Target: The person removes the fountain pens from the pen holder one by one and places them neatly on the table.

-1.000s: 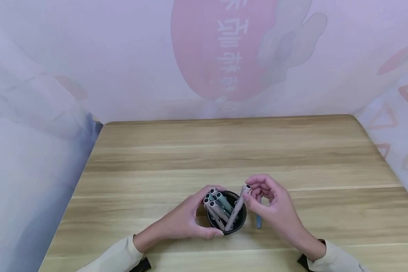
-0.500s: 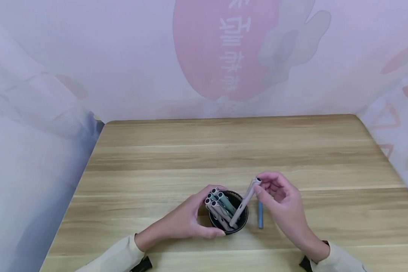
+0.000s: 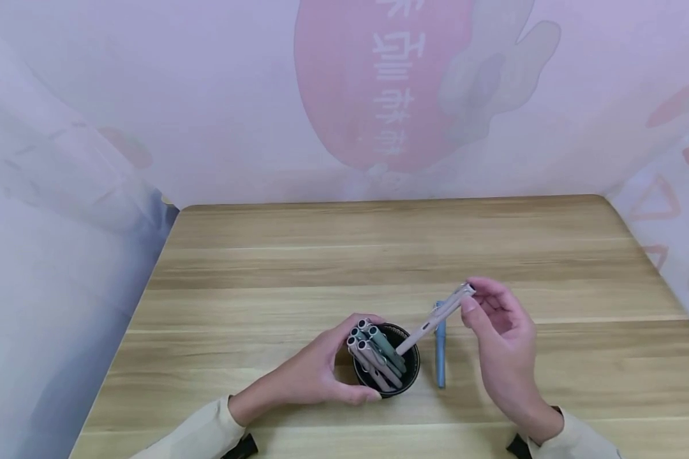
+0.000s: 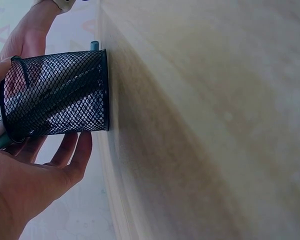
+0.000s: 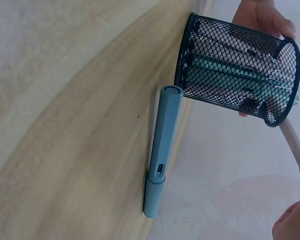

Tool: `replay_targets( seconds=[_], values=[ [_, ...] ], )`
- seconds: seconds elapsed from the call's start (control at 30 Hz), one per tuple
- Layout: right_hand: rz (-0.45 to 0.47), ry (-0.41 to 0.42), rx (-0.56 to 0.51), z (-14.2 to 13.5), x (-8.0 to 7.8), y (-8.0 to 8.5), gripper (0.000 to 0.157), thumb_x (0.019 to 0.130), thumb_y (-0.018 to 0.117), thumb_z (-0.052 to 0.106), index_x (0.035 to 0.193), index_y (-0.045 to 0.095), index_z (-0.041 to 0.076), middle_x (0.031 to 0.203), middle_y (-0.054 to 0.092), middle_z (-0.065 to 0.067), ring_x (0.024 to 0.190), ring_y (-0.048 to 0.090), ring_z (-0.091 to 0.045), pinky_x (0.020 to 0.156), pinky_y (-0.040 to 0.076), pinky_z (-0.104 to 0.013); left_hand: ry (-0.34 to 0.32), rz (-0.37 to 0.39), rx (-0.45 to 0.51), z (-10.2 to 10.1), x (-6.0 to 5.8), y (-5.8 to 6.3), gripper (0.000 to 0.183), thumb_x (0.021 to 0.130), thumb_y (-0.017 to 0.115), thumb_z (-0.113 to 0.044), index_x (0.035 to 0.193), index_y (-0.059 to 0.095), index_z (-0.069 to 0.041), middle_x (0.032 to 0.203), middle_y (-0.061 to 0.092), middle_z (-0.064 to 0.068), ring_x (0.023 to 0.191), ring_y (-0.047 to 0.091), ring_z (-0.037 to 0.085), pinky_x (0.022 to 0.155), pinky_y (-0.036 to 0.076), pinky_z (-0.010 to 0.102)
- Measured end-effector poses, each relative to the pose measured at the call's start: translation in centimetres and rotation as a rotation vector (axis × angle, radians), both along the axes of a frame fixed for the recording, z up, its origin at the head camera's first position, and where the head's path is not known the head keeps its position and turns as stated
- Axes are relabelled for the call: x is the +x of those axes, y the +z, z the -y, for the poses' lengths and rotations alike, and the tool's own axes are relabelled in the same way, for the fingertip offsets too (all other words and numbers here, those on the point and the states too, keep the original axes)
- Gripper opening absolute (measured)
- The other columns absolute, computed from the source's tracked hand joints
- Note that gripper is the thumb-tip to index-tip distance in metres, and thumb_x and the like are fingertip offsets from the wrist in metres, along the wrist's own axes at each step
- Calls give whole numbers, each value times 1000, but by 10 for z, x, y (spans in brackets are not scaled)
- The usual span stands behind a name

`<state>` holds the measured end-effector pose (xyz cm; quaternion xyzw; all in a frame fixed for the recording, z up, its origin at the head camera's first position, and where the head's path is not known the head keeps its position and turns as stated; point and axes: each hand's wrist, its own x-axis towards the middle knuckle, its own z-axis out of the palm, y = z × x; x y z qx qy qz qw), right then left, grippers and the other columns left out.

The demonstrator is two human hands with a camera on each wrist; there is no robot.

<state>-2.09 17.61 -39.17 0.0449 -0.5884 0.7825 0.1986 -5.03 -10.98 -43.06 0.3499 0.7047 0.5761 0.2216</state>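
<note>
A black mesh pen holder (image 3: 413, 373) stands on the table, with several grey-white and green pens (image 3: 383, 347) leaning to its left side. My left hand (image 3: 333, 370) curls round the holder from the left, thumb at the near side of its rim. My right hand (image 3: 505, 338) pinches a pale pen (image 3: 436, 319) by its cap end, tilted, its lower end overlapping the holder's mouth. Beneath that pen, a blue pen (image 3: 440, 350) lies on the table right of the holder. The right wrist view shows the holder's mesh wall (image 5: 235, 65) and the lying blue pen (image 5: 162, 145).
The wood-grain table (image 3: 298, 261) reaches back to a pale printed cloth (image 3: 207, 115) with a red shape and writing. More cloth hangs along the left and right sides.
My right hand has moved right and away from me, drawing the pale pen up out of the holder at a flatter tilt. More of the blue pen shows. My left hand stays on the holder.
</note>
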Motion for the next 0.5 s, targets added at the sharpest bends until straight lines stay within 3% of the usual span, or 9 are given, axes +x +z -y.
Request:
replay_targets(
  seconds=[0.3,0.5],
  values=[
    [-107,21,-173,-6,-4,3,20,102,55,-22,118,64,-15,103,70,-14,82,62,-17,73,55,-22,0,1,8,1,0,1,88,88,95,-27,160,44,-29,148,64,-2,131,62,21,115,48,41],
    [-81,9,-201,-10,-6,6,18,104,53,-20,117,65,-14,102,70,-15,80,62,-17,72,57,-22,7,4,2,1,1,1,89,87,96,-27,160,44,-30,149,64,-2,132,61,21,116,47,41]
  ],
)
